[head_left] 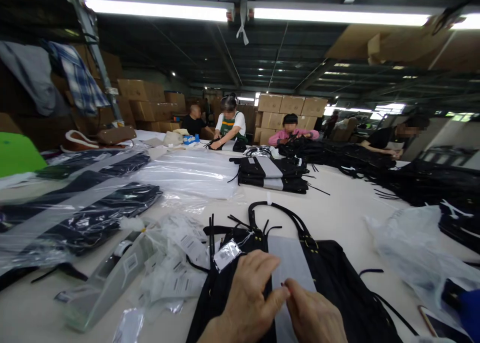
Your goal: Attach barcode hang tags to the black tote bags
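A black handbag [337,278] lies flat on the table in front of me, its dark handle [285,208] pointing away. A grey strip [290,258] runs down its middle. Over the left part of the bag is my left hand [247,293], fingers stretched forward and thumb apart from them. My right hand [315,313] is closed above the strip, its fingertips meeting the left thumb. Whatever sits between the right fingertips is too small to make out. Beside the left fingers, a silver-wrapped tag [227,254] hangs from the bag by a white cord.
Left of the bag are a clear plastic holder [108,278] and a pile of small plastic packets [180,263]. Bagged black goods [86,208] and clear sheets [187,170] lie beyond. More black bags [270,170] are stacked ahead. A phone [438,325] lies at right; several co-workers sit or stand around.
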Available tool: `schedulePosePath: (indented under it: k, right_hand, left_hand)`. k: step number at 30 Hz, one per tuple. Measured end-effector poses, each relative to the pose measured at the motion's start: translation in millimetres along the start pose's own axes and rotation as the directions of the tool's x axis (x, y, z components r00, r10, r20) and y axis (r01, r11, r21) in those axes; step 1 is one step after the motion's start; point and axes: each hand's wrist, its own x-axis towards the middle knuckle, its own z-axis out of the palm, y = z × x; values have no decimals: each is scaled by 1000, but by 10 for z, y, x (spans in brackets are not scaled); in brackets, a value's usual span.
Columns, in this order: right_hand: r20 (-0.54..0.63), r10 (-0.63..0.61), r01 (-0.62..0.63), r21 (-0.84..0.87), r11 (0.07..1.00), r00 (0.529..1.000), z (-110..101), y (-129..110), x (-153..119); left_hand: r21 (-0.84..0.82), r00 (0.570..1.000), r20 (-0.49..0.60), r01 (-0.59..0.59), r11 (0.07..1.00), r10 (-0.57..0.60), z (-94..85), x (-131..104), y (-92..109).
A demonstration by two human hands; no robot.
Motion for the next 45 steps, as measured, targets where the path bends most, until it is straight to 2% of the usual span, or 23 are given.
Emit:
schedulePosePath:
  k: [2, 4, 8, 10, 13, 14, 16, 19, 22, 27, 31, 34, 37, 42, 45]
  right_hand:
    - [62, 28, -31, 57, 998, 998, 44, 72, -35]
    - [125, 73, -82, 75, 994, 990, 83, 142, -45]
    - [137, 137, -143, 37, 989, 981, 128, 229, 16]
    - [132, 141, -146, 29, 989, 981, 146, 255, 77]
    - [114, 164, -164, -12, 986, 980, 186, 302, 189]
    - [101, 167, -164, -37, 986, 981, 200, 322, 231]
    - [70, 160, -154, -85, 984, 985, 226, 367, 321]
    - [62, 112, -104, -127, 987, 992, 252, 436, 457]
    - [89, 65, -52, -132, 990, 994, 266, 490, 581]
    - [159, 55, -32, -140, 990, 986, 296, 549, 720]
    - [235, 27, 4, -132, 991, 972, 316, 578, 776]
    - [283, 20, 16, -122, 992, 959, 296, 585, 816]
    - [310, 13, 20, -103, 994, 951, 264, 562, 868]
    - [356, 43, -26, -51, 998, 933, 281, 419, 974]
    - [409, 101, -136, 58, 989, 907, 331, 301, 1041]
  left_hand:
    - [22, 994, 110, -8, 1000, 6, 132, -84, 23]
    - [106, 977, 204, 47, 993, -68, 249, -173, -23]
    - [236, 885, 420, 108, 966, -201, 352, -250, -189]
    - [271, 873, 391, 196, 943, -293, 310, -169, -271]
    - [300, 883, 163, 380, 875, -440, 188, 112, -443]
    - [302, 871, 103, 433, 849, -480, 153, 229, -524]
    - [300, 833, 51, 514, 804, -551, 123, 454, -713]
    - [262, 776, 73, 592, 763, -627, 188, 704, -994]
    - [171, 708, 129, 673, 719, -694, 314, 841, -1163]
    - [-6, 588, 260, 794, 608, -766, 412, 966, -1194]
    - [-126, 536, 308, 842, 524, -786, 409, 1022, -1186]
    - [-188, 516, 318, 857, 480, -796, 414, 1029, -1203]
    - [-234, 514, 326, 857, 459, -794, 420, 1020, -1221]
    - [-255, 546, 350, 837, 484, -761, 395, 1004, -1240]
    - [-212, 570, 389, 820, 532, -724, 363, 995, -1261]
